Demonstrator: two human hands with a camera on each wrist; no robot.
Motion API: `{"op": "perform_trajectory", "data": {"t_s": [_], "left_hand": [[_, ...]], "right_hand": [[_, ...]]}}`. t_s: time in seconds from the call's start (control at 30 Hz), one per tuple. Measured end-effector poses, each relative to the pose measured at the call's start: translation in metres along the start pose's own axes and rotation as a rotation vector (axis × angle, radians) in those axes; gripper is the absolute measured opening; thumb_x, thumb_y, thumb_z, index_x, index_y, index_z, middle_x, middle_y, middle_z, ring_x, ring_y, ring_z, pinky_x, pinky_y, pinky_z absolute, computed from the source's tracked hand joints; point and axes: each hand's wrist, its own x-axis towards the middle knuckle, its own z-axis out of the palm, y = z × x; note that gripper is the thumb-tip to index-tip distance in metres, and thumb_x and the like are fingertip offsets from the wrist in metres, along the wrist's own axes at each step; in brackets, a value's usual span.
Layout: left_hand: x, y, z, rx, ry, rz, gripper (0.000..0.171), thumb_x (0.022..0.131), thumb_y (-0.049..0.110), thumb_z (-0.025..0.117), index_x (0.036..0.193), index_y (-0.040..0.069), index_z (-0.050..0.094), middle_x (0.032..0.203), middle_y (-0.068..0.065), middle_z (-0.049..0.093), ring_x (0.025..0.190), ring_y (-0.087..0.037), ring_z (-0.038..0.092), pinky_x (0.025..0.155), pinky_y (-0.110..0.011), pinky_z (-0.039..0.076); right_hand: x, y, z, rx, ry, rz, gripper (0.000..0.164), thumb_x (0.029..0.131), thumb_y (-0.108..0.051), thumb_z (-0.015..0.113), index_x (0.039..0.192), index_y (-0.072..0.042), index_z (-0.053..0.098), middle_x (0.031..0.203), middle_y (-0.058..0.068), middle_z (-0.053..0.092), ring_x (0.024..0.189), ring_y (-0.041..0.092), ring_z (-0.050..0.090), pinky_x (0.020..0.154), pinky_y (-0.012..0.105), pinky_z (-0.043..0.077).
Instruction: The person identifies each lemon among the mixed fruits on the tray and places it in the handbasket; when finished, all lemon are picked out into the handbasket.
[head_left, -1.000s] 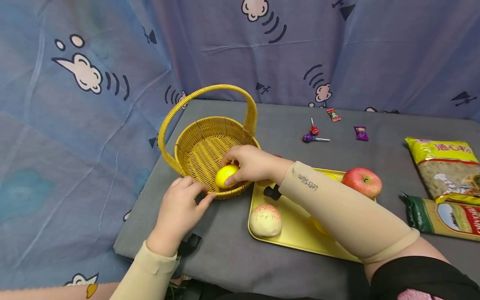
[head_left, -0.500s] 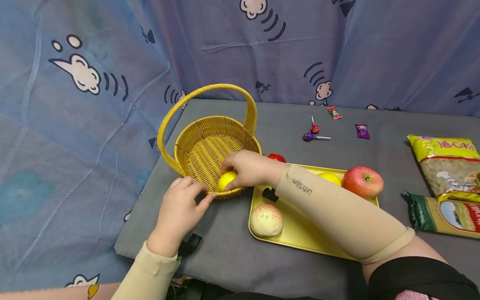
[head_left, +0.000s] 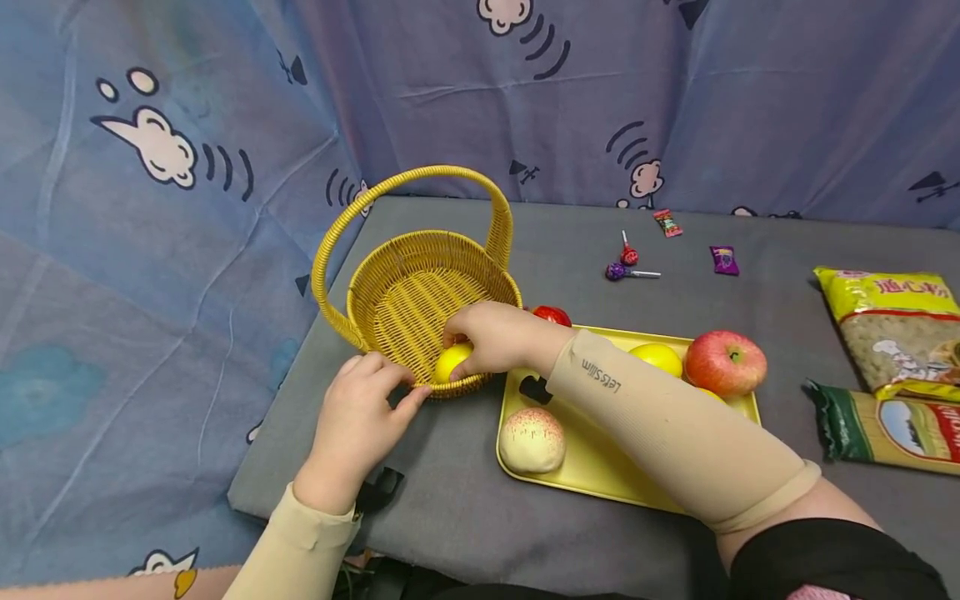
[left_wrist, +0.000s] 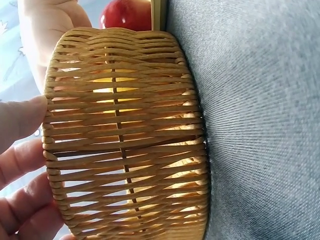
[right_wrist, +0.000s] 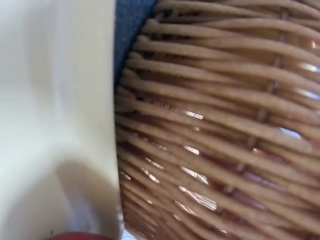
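A yellow woven basket (head_left: 420, 308) with a tall arched handle stands on the grey table. Inside its near right part, my right hand (head_left: 498, 335) holds a lemon (head_left: 452, 362) low against the wall, thumb on the near side. Yellow shows through the weave (left_wrist: 120, 90) in the left wrist view. My left hand (head_left: 363, 408) pinches the basket's near rim, its fingers and thumb (left_wrist: 22, 117) at the edge. Right of the basket lies a yellow tray (head_left: 592, 483) with a peach (head_left: 532, 440), an apple (head_left: 725, 363) and another lemon (head_left: 657, 359), partly behind my right forearm.
A red fruit (head_left: 552, 315) lies between basket and tray, partly hidden. Two lollipops (head_left: 617, 272) and two wrapped candies (head_left: 724, 260) lie toward the back. Bagged pasta (head_left: 896, 333) and a green-ended packet (head_left: 885, 427) lie at the right. A patterned cloth (head_left: 450, 83) hangs behind.
My right hand has moved slightly down and right with the lemon, toward the basket's near wall. The right forearm has shifted, showing more of the tray's fruit. My left hand stays on the rim.
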Motion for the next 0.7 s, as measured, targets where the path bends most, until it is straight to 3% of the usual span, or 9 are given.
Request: {"op": "perform_trajectory", "data": {"t_s": [0.23,0.4,0.57,0.7], "left_hand": [[0.0,0.0,0.0,0.001,0.004,0.001,0.018,0.085,0.032,0.084,0.087,0.018,0.073,0.086,0.0,0.064,0.081,-0.022,0.056,0.073,-0.037,0.047],[0.0,0.0,0.002,0.001,0.017,0.007,0.019,0.084,0.033,0.084,0.087,0.018,0.073,0.086,0.001,0.063,0.081,-0.022,0.057,0.073,-0.037,0.048],[-0.001,-0.001,0.003,-0.006,0.025,0.007,0.019,0.084,0.033,0.084,0.088,0.018,0.073,0.086,0.001,0.064,0.08,-0.022,0.057,0.073,-0.037,0.048],[-0.002,-0.001,0.003,-0.002,0.028,0.002,0.02,0.084,0.034,0.085,0.088,0.018,0.074,0.087,0.001,0.063,0.08,-0.022,0.057,0.073,-0.037,0.048]], "right_hand": [[-0.002,-0.001,-0.003,0.035,-0.014,0.008,0.034,0.085,-0.047,0.08,0.102,-0.019,0.072,0.095,-0.008,0.066,0.086,0.013,0.058,0.081,0.033,0.048],[-0.004,-0.001,-0.005,0.089,-0.002,0.016,0.037,0.088,-0.044,0.078,0.113,-0.017,0.072,0.108,-0.005,0.068,0.097,0.015,0.06,0.09,0.035,0.048],[-0.016,0.001,-0.008,0.182,0.092,0.007,0.039,0.091,-0.037,0.077,0.122,-0.015,0.071,0.123,-0.003,0.065,0.117,0.017,0.058,0.104,0.038,0.044],[-0.035,0.0,-0.015,0.227,0.202,-0.004,0.035,0.09,-0.035,0.077,0.12,-0.019,0.071,0.126,-0.006,0.064,0.122,0.015,0.056,0.106,0.039,0.043]]}}
